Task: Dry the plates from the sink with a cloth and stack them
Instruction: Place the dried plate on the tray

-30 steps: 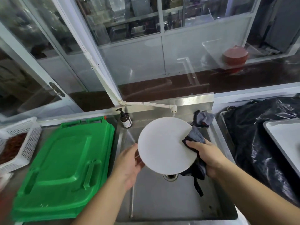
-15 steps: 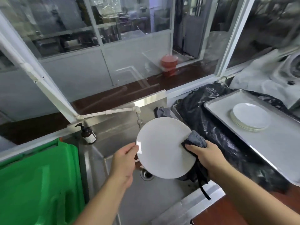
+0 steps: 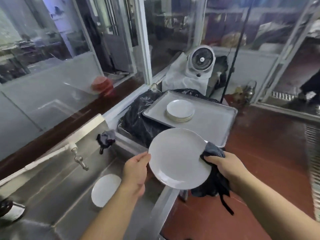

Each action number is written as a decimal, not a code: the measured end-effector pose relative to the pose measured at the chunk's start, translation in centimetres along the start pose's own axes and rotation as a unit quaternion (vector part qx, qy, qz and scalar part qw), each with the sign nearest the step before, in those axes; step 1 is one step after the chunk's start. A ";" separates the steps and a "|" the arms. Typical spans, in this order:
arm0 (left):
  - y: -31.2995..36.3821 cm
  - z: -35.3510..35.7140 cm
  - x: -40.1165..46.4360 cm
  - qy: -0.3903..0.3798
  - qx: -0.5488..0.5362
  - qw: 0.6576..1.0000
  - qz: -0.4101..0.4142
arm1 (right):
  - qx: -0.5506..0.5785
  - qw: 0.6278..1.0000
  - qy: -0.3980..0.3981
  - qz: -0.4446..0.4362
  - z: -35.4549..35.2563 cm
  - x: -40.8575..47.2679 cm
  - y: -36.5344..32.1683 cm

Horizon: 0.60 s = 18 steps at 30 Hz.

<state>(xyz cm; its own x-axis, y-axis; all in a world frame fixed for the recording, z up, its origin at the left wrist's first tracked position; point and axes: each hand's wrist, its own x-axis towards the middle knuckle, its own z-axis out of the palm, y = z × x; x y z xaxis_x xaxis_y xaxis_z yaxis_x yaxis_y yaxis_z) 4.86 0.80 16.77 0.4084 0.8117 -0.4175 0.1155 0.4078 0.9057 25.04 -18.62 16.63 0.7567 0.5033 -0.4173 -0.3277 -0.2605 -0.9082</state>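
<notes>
While we look down through the head camera, we hold a white plate [image 3: 178, 158] out over the right rim of the steel sink [image 3: 57, 184], tipped slightly toward us. Our left hand [image 3: 136, 172] pinches its left edge, thumb on the upper face and fingers curled beneath. Our right hand [image 3: 226, 168] grips the opposite edge through a bunched dark cloth [image 3: 213, 151], whose loose end hangs below the plate. We judge the drying of this plate to be finished or nearly so, and the step in hand to be carrying it toward the stack of plates [image 3: 180, 110], which sits on a metal tray [image 3: 216, 125] beyond, well apart from the plate we hold. Our next move calls for reaching forward and right, levelling the plate, centring it over the stack and letting go without dragging the cloth along. One more white plate [image 3: 104, 189] lies in the sink basin, not yet dried, and a second dark rag [image 3: 106, 136] sits on the sink's far corner.
</notes>
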 end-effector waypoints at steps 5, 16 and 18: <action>-0.8 10.1 -0.4 -0.065 0.029 0.997 -0.007 | 0.048 0.997 0.060 -0.008 -9.0 1.4 -0.8; -3.7 32.4 -4.2 -0.128 0.062 0.989 -0.029 | 0.066 0.985 0.159 -0.001 -30.1 4.8 -1.7; -4.3 35.3 -4.5 -0.140 0.072 0.987 -0.042 | 0.076 0.982 0.173 0.004 -32.8 5.2 -1.6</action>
<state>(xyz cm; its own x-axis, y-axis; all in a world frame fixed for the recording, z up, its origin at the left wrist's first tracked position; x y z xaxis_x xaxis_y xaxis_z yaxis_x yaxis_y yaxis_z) 34.47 -19.39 17.35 0.6234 0.6225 -0.4731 0.2791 0.3880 0.8784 48.08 -42.64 16.94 0.8924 0.1844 -0.4118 -0.3946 -0.1237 -0.9105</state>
